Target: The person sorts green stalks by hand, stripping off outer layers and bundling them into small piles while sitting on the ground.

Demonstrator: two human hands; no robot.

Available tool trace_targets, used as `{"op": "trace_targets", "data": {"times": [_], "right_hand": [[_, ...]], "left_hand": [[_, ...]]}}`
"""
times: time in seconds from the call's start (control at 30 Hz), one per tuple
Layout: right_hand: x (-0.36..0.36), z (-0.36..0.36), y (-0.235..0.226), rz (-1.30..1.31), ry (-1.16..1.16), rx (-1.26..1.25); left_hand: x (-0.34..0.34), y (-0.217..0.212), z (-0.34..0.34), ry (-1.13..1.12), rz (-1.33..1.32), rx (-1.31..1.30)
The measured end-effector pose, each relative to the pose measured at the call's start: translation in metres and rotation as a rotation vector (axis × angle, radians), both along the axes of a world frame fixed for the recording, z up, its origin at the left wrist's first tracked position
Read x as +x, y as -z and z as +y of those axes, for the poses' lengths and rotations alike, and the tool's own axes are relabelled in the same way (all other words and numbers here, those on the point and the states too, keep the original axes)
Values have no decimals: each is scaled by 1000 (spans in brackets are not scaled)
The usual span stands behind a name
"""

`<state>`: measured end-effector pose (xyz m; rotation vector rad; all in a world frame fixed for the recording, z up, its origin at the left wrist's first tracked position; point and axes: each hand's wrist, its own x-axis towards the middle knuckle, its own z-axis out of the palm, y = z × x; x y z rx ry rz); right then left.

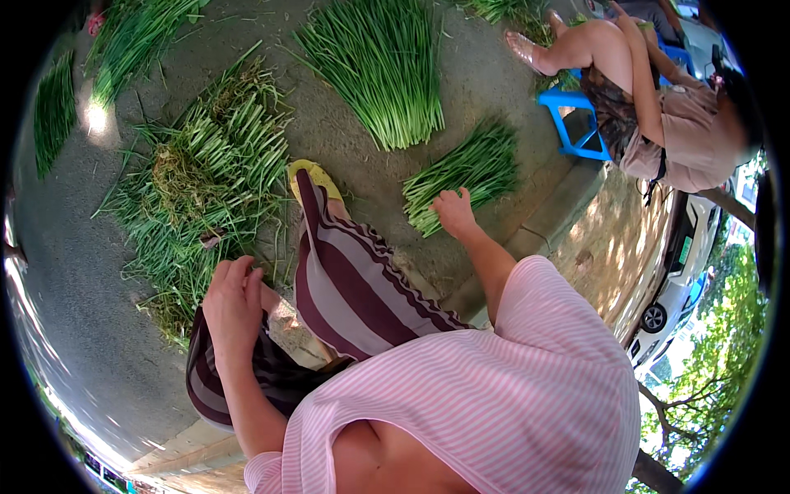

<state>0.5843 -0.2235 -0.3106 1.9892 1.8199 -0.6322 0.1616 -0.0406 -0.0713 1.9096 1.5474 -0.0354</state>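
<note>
My right hand [455,214] is at the pale stem ends of a small bundle of garlic chives [481,165] lying on the pavement. Its fingers are bent but apart, and no stalk shows gripped in them. Over my left knee, my left hand [233,300] has loosely curled fingers with nothing visible in them. Nearest to that hand is a loose heap of cut green leaves and dry yellowish trimmings [206,181]. A larger, neatly aligned bundle of garlic chives [378,74] lies farther ahead, stem ends toward me.
More green bundles [144,41] lie at the far left. My yellow shoe [317,181] stands between heap and bundles. At the right, another person [650,107] sits by a blue plastic stool [576,123]. A kerb [559,206] runs nearby, with a parked white car [675,272] beyond.
</note>
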Motion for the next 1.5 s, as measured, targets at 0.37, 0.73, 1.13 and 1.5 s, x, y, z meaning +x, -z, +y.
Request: {"op": "trace_targets", "data": {"times": [0.37, 0.73, 1.13, 1.5], "right_hand": [[-4, 19, -25, -199, -199, -300], [-18, 64, -32, -102, -133, -156], [-23, 172, 51, 36, 810, 371], [-45, 202, 67, -47, 936, 295]], "left_hand": [[5, -12, -1, 14, -8, -16], [-2, -38, -4, 48, -15, -1], [-24, -49, -7, -29, -32, 2], [-24, -52, -4, -52, -24, -63]]}}
